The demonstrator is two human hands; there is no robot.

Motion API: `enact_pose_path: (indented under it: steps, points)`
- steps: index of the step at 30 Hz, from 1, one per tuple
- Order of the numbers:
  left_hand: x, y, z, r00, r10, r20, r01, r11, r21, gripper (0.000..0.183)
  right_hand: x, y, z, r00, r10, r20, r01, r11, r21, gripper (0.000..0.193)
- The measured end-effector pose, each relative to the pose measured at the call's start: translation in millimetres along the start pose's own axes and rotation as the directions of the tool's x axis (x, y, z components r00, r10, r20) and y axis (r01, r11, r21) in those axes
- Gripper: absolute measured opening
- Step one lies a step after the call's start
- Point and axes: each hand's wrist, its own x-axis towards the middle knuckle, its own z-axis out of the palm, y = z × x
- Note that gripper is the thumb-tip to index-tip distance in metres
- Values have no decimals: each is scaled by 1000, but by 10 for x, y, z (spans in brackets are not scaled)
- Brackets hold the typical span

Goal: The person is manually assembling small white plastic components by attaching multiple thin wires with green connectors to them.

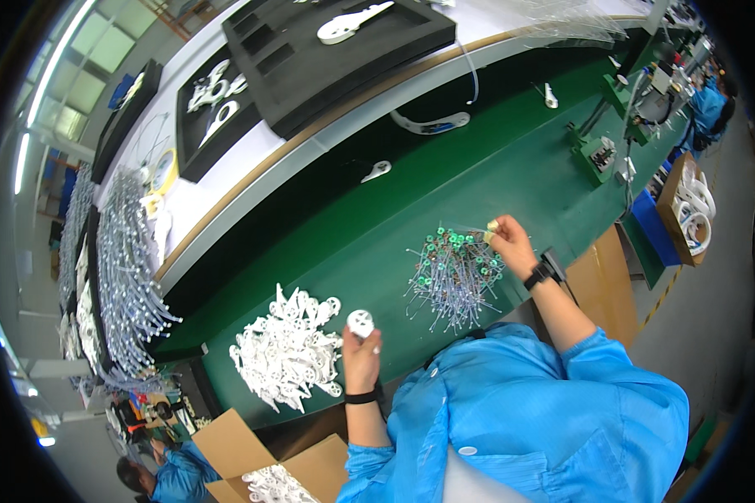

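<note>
My left hand (361, 362) is closed around a white plastic part (361, 324) with a round head, held up at the right side of a pile of similar white parts (287, 350). Over the upper right edge of a heap of thin, pale cables (455, 289) with green round ends is my right hand (512, 245). Its thumb and forefinger, with yellowish finger covers, pinch together on what looks like one thin cable; its end is too small to make out. Black bands circle both wrists.
The green bench (377, 214) runs under a raised white shelf holding black foam trays (335, 63). Bundled cables (126, 268) hang at the left. A green bench fixture (600, 151) stands far right. Cardboard boxes (236, 444) are below; co-workers sit at both sides.
</note>
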Motion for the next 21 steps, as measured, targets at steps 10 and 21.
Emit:
enact_pose_path:
  steps: [10,21]
  points:
    - [-322,446,1011,980,128,152,-113,988,-102,40,-888,-959,598,915,-114,388,27,975,222,26]
    - [-484,569,1159,954,281,103,-291,952,95,40,-930,-940,744,888,-204,413,251,966,-62,24]
